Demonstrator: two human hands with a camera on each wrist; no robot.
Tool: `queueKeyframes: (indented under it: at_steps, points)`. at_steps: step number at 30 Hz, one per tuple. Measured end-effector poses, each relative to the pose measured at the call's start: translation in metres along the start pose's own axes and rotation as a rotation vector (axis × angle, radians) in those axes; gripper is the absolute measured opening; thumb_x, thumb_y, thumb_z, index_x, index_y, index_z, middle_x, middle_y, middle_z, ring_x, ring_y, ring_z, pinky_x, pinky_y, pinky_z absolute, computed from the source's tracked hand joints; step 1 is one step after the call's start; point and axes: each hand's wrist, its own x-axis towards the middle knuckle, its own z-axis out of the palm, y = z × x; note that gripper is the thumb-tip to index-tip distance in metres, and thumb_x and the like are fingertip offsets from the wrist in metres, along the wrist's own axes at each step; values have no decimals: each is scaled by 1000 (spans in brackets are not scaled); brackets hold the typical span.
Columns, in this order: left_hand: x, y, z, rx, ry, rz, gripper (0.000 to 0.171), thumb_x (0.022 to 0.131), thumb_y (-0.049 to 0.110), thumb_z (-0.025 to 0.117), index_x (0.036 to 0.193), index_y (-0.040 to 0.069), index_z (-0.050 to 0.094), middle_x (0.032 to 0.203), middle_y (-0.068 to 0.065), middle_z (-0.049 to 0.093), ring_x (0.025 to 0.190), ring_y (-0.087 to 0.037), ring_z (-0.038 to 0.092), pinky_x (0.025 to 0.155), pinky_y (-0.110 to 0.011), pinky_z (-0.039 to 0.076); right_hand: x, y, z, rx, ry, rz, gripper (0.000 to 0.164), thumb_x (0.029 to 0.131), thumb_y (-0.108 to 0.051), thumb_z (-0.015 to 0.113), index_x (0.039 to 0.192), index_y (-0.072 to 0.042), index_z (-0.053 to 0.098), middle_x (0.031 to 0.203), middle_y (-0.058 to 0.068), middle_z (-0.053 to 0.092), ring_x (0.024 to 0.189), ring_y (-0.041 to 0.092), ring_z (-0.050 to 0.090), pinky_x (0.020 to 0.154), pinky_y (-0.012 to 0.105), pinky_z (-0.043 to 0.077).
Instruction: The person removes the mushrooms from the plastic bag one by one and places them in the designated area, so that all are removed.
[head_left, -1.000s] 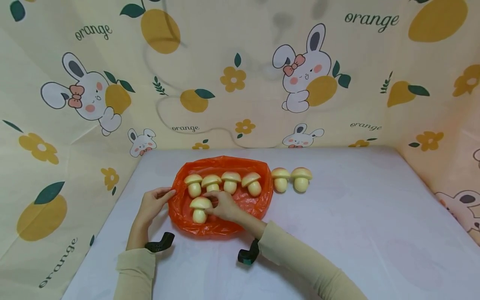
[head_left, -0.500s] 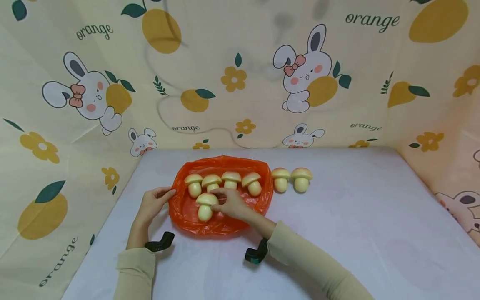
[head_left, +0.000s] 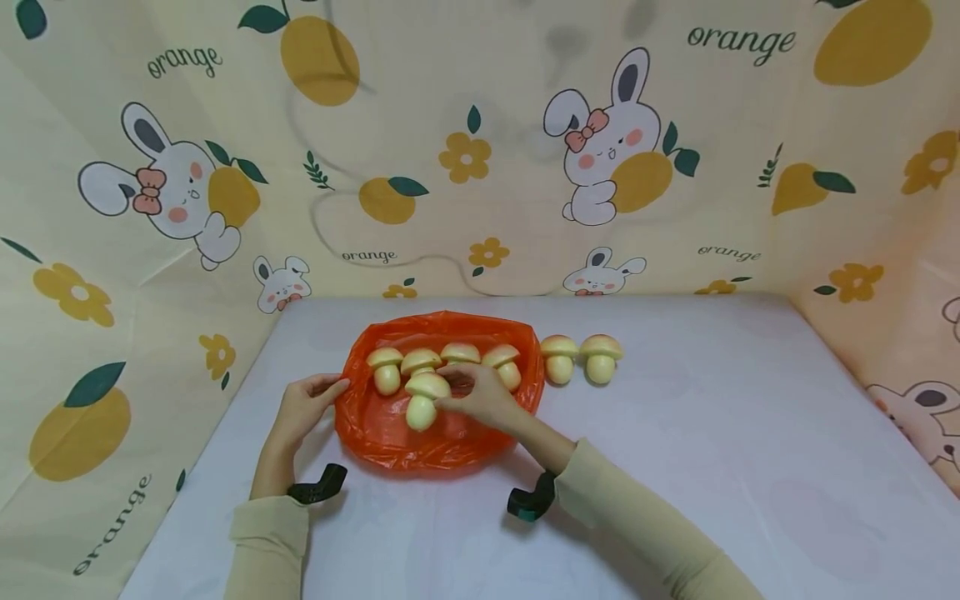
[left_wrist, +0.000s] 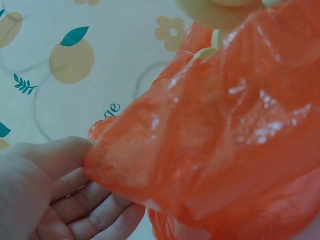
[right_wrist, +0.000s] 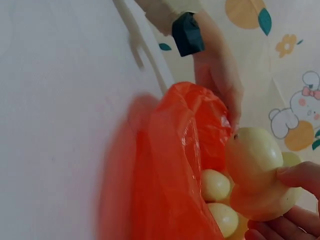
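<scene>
A mushroom [head_left: 422, 411] with a pale cap and thick stem is pinched between the thumb and fingers of my right hand [head_left: 486, 397]. It is held over an open red plastic bag [head_left: 431, 460]; the right wrist view shows the same mushroom [right_wrist: 254, 152] close up. Along the bag's far side, several similar mushrooms [head_left: 386, 372] stand in a row, partly covered by the right hand and the held one. My left hand [head_left: 302, 410] pinches the bag's left rim. In the left wrist view, thumb and fingers meet at the bag's edge [left_wrist: 150, 145].
Two more mushrooms, one [head_left: 558, 360] close against the bag's right side and another [head_left: 600, 360] beside it, stand on the white table [head_left: 712, 433]. A patterned cloth [head_left: 480, 200] with rabbits and oranges rises behind the table. Each wrist wears a black camera [head_left: 532, 498].
My right hand has carried the mushroom rightward and slightly away from me, over the bag's middle. The left hand has kept its hold on the rim.
</scene>
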Motion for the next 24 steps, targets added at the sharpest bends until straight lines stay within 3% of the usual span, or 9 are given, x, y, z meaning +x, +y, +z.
queueKeyframes:
  at_steps: [4, 9, 15, 24]
  points:
    - [-1, 0, 1, 0, 1, -9, 50, 96, 36, 58, 127, -3, 59, 125, -23, 64, 87, 2, 58, 85, -22, 56, -3, 4, -6, 5, -11, -25, 44, 80, -11, 77, 119, 4, 62, 117, 22, 68, 108, 32, 65, 95, 39, 54]
    - [-1, -1, 1, -5, 3, -11, 50, 96, 35, 58, 126, -3, 60, 124, -23, 64, 85, 4, 57, 82, -17, 54, -9, 7, -10, -16, -25, -11, 44, 81, -15, 77, 119, 1, 63, 118, 19, 68, 107, 30, 64, 96, 41, 53]
    - [0, -3, 2, -8, 4, -16, 50, 95, 37, 58, 126, -3, 60, 124, -23, 64, 85, 4, 57, 86, -23, 56, -16, 10, -16, -27, -40, -36, 44, 81, -15, 76, 120, 1, 63, 117, 20, 68, 107, 31, 65, 96, 43, 53]
    - [1, -2, 2, -10, 2, -9, 50, 96, 36, 58, 127, -3, 59, 124, -23, 64, 85, 5, 57, 78, -11, 51, -25, 8, -32, -23, -37, -62, 44, 82, -12, 74, 121, 3, 62, 117, 23, 68, 107, 34, 65, 96, 46, 53]
